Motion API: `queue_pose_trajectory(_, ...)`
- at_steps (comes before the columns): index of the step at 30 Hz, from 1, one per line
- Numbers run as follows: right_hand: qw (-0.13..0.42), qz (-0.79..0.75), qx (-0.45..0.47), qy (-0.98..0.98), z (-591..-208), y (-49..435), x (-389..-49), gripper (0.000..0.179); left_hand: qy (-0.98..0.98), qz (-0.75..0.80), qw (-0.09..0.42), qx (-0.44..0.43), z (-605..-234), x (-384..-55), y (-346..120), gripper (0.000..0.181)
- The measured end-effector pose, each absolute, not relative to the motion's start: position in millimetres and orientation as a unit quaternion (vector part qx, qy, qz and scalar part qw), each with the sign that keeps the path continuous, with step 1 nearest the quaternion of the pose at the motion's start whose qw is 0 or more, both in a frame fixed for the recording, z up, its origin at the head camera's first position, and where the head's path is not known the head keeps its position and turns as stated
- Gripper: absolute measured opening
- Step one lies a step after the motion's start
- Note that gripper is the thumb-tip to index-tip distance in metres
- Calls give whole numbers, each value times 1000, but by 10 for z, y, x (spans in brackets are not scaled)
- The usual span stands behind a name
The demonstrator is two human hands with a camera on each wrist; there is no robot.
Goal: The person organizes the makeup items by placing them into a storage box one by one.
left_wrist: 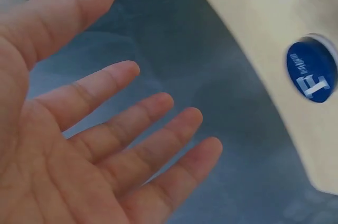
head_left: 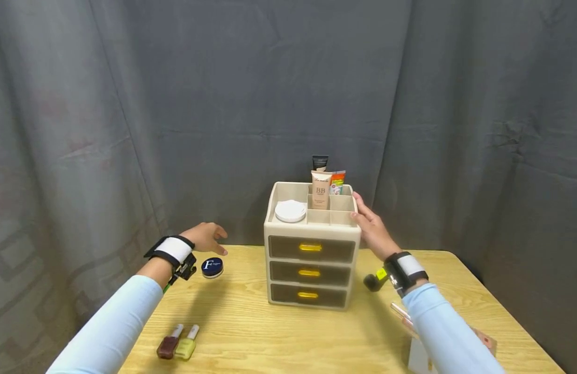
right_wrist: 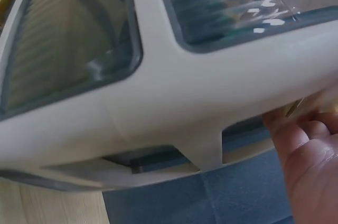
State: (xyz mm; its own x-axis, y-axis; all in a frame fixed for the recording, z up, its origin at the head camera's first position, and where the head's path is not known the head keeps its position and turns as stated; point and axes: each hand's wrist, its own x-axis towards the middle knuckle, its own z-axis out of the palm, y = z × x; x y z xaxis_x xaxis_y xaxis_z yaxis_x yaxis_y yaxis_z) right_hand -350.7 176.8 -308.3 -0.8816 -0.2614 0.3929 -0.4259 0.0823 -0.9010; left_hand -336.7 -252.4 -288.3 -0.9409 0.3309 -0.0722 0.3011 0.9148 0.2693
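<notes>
A cream makeup organizer [head_left: 312,226] with three dark drawers and yellow handles stands upright on the table. My right hand [head_left: 373,232] holds its right side near the top, thumb over the rim; in the right wrist view the fingers [right_wrist: 296,142] curl at its edge. In its top compartments are a white round case [head_left: 290,211], a BB cream tube [head_left: 321,190], a black-capped tube [head_left: 320,162] and an orange-and-green tube [head_left: 337,182]. My left hand [head_left: 205,238] hovers with nothing in it, fingers spread in the left wrist view, near a round navy-lidded compact [head_left: 212,267].
Two nail polish bottles, dark red [head_left: 169,345] and yellow [head_left: 187,347], lie at the front left. A black item with a yellow tag [head_left: 375,281] sits right of the organizer. Boxes [head_left: 418,357] lie partly under my right sleeve. Grey curtain [head_left: 279,93] hangs behind the table.
</notes>
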Motion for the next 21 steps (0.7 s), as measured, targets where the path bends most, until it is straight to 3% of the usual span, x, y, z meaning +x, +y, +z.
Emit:
queue_pose_trajectory(11,32,652,237,-720,-3041,1908,-3444,61,977,150,79,129,-3379,-3438,-2602,54)
queue_pose_trajectory(21,9,672,244,-699,-3029,2034,-3379,65,977,162,52,129,-3746,-3537,-2617,53)
